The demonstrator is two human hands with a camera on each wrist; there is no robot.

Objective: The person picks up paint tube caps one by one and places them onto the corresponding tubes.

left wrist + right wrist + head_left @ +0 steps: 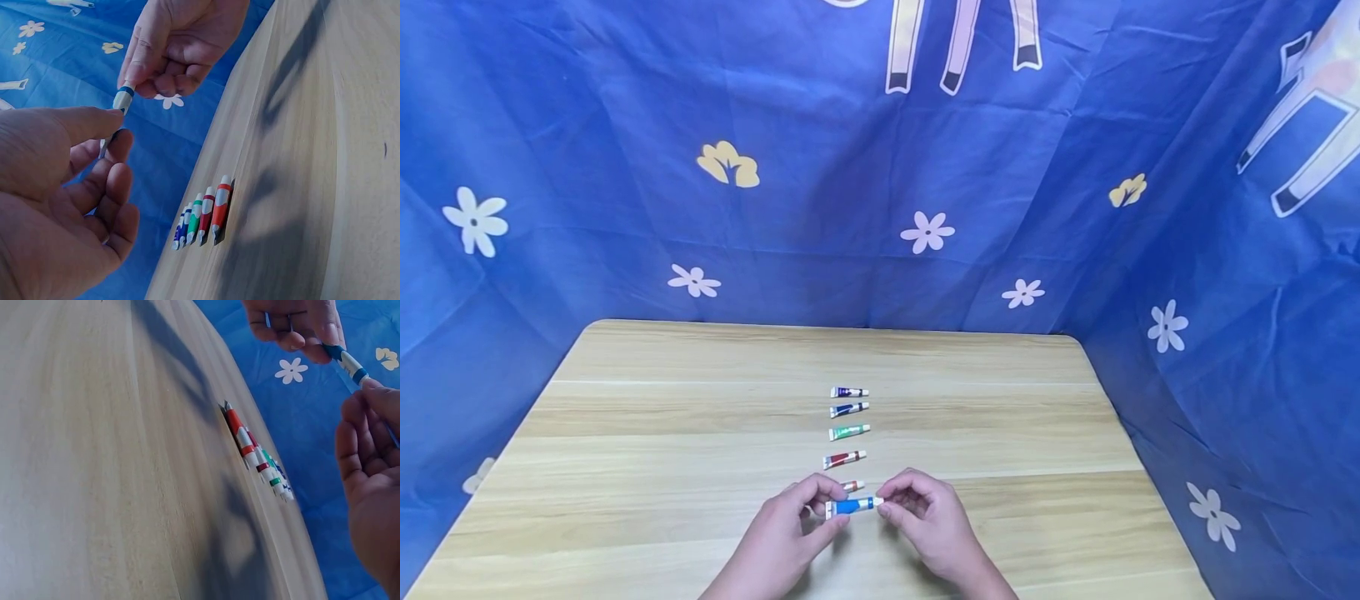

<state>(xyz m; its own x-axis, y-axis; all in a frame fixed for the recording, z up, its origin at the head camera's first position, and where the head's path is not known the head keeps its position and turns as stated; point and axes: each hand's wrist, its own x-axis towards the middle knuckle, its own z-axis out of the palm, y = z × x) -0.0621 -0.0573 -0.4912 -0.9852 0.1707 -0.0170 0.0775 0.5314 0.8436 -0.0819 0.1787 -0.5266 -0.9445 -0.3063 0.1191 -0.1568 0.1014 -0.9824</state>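
Note:
My left hand (790, 529) pinches the crimped end of a blue paint tube (852, 506) between thumb and fingers. The white cap at the tube's other end is in the pinch of my right hand (931, 521). Both wrist views show the tube (351, 366) raised above the tabletop, stretched between the two hands. Just beyond it lies an orange paint tube (220, 209), partly covered by the left hand and blue tube in the head view. A dark red tube (844, 459) lies farther back, its cap pointing right.
Behind the red tube, a green tube (849, 432), a dark blue tube (848, 409) and a violet-blue tube (849, 392) continue the row. They lie on a pale wooden table (647, 433). Blue patterned cloth (820, 208) hangs around the table's back and sides.

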